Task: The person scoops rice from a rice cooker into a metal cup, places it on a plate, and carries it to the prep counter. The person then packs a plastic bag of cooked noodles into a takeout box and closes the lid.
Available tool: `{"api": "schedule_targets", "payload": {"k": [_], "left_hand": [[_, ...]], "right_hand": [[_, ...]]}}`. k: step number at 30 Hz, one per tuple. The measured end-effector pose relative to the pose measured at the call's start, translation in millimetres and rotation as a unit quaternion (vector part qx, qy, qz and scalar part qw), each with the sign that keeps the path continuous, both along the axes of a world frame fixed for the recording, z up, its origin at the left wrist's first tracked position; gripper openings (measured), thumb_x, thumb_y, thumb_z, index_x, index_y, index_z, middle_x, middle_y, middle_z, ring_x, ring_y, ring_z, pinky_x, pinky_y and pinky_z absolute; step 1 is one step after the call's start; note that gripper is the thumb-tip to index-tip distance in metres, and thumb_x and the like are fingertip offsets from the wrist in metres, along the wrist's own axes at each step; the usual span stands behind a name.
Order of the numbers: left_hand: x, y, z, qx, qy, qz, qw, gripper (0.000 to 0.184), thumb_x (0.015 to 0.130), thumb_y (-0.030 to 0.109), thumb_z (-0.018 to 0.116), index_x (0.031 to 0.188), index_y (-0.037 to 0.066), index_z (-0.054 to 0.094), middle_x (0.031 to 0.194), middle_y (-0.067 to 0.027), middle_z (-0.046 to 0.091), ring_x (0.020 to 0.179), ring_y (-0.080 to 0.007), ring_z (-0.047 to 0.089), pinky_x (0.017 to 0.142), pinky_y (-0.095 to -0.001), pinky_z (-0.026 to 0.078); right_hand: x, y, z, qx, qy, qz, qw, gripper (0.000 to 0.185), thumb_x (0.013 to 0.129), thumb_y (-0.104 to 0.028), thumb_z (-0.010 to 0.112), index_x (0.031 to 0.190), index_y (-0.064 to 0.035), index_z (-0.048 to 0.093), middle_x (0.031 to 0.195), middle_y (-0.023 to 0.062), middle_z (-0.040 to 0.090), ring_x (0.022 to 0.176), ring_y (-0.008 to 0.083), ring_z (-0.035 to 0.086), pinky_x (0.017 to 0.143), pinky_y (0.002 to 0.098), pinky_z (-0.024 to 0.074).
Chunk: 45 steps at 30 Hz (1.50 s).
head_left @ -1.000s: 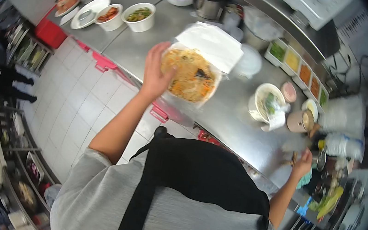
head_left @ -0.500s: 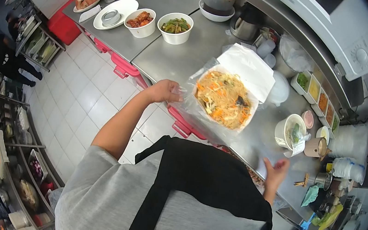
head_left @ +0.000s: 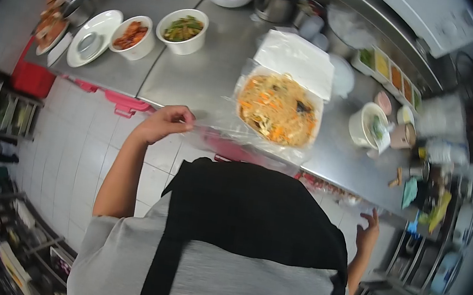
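Note:
An open white takeaway box [head_left: 296, 57] of noodles with shredded carrot [head_left: 277, 111] rests on the steel counter, its lid folded back. Clear plastic bag film [head_left: 215, 130] lies around and under the box and hangs past the counter's front edge. My left hand [head_left: 162, 127] is left of the box at that edge, thumb and fingers pinched on the film. Off to the right, below the counter edge, my right hand [head_left: 367, 231] has its fingers apart and holds nothing. Right of the box stands a white tub [head_left: 358, 128] with a small filled bag in it.
Two white bowls, one of reddish food [head_left: 134, 37] and one of green vegetables [head_left: 182, 30], stand left near an oval plate [head_left: 109, 23]. A row of topping containers [head_left: 387, 72] lines the back right. Pink-red bins [head_left: 120, 102] sit under the counter. Shelving is at far left.
My left hand still pinches the film and has moved left and slightly down, away from the box. My right hand has dropped lower and farther right. The camera view has turned.

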<state>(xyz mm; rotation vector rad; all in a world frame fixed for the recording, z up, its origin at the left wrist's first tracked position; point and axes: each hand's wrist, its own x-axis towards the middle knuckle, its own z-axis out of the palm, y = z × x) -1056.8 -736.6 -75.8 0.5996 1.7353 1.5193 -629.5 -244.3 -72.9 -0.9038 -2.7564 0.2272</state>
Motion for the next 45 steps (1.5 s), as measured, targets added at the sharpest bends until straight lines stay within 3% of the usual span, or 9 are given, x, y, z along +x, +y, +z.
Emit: {"api": "schedule_targets", "payload": {"k": [4,8,17,27,30,35,39,41,45], "left_hand": [[0,11,1,-0.032,-0.054,0.012,0.998,0.031,0.088,0.037,0.061,0.099,0.008,0.061,0.094,-0.0029,0.065,0.088,-0.0100,0.056,0.078,-0.0252,0.041],[20,33,2,-0.128,-0.070,-0.114,0.983,0.032,0.091,0.035,0.058,0.098,0.005,0.064,0.086,-0.0034,0.065,0.088,-0.0108,0.058,0.084,-0.0274,0.042],[38,44,19,0.086,-0.202,-0.170,0.960,0.028,0.094,0.024,0.055,0.097,-0.001,0.068,0.094,-0.0073,0.068,0.092,-0.0148,0.061,0.089,-0.0291,0.045],[33,43,70,0.036,-0.115,-0.141,0.983,0.041,0.097,0.032,0.046,0.097,-0.003,0.068,0.098,-0.0128,0.068,0.095,-0.0198,0.062,0.090,-0.0311,0.045],[-5,34,95,0.056,0.084,-0.155,0.983,0.044,0.097,0.035,0.045,0.094,-0.002,0.068,0.096,-0.0124,0.068,0.091,-0.0203,0.062,0.088,-0.0323,0.045],[-96,104,88,0.009,0.238,0.034,0.971,0.042,0.093,0.027,0.051,0.128,0.003,0.050,0.120,-0.0127,0.059,0.112,-0.0255,0.055,0.097,-0.0364,0.040],[-166,214,10,-0.039,0.557,-0.029,0.829,0.060,0.083,0.012,0.062,0.139,0.015,0.040,0.127,-0.0163,0.054,0.118,-0.0346,0.050,0.099,-0.0416,0.039],[-172,244,6,-0.138,0.584,-0.041,0.799,0.070,0.078,0.011,0.067,0.140,0.018,0.037,0.125,-0.0178,0.056,0.115,-0.0377,0.052,0.098,-0.0430,0.041],[-180,257,18,-0.293,0.464,-0.093,0.831,0.052,0.073,0.014,0.072,0.123,0.016,0.056,0.095,-0.0156,0.068,0.093,-0.0351,0.064,0.084,-0.0403,0.049]], "right_hand": [[-50,-29,-10,-0.252,0.097,-0.097,0.958,0.022,0.085,-0.019,0.066,0.076,-0.0001,0.061,0.076,0.0101,0.067,0.069,0.0161,0.064,0.069,0.0300,0.0498],[-173,-146,9,-0.607,0.184,0.003,0.773,0.056,0.090,-0.021,0.061,0.138,-0.0041,0.040,0.112,0.0102,0.061,0.109,0.0188,0.056,0.089,0.0309,0.0466],[-173,-128,3,-0.720,0.219,-0.016,0.658,0.009,0.088,-0.011,0.063,0.091,-0.0038,0.058,0.078,0.0034,0.062,0.074,0.0128,0.060,0.072,0.0303,0.0500],[-174,-119,75,-0.577,0.174,0.001,0.798,0.016,0.089,-0.013,0.062,0.097,0.0013,0.059,0.071,0.0047,0.061,0.063,0.0117,0.060,0.063,0.0283,0.0521],[-166,-72,74,-0.540,0.218,0.011,0.813,0.016,0.090,-0.013,0.061,0.097,0.0008,0.059,0.072,0.0054,0.061,0.065,0.0128,0.061,0.064,0.0276,0.0511],[-241,-11,45,-0.604,0.303,-0.035,0.736,0.026,0.092,-0.018,0.055,0.110,0.0010,0.058,0.090,0.0113,0.064,0.083,0.0180,0.064,0.078,0.0317,0.0526],[-336,15,-38,-0.723,0.262,-0.066,0.635,0.064,0.081,-0.031,0.070,0.131,-0.0035,0.040,0.120,0.0164,0.053,0.102,0.0252,0.056,0.085,0.0428,0.0495],[-369,-3,-32,-0.658,0.239,-0.165,0.695,0.081,0.069,-0.027,0.083,0.130,-0.0013,0.036,0.112,0.0177,0.056,0.092,0.0216,0.058,0.075,0.0387,0.0501],[-374,3,-34,-0.534,0.222,-0.124,0.807,0.040,0.069,-0.014,0.081,0.098,-0.0012,0.057,0.085,0.0067,0.063,0.067,0.0133,0.058,0.062,0.0276,0.0483]]}}
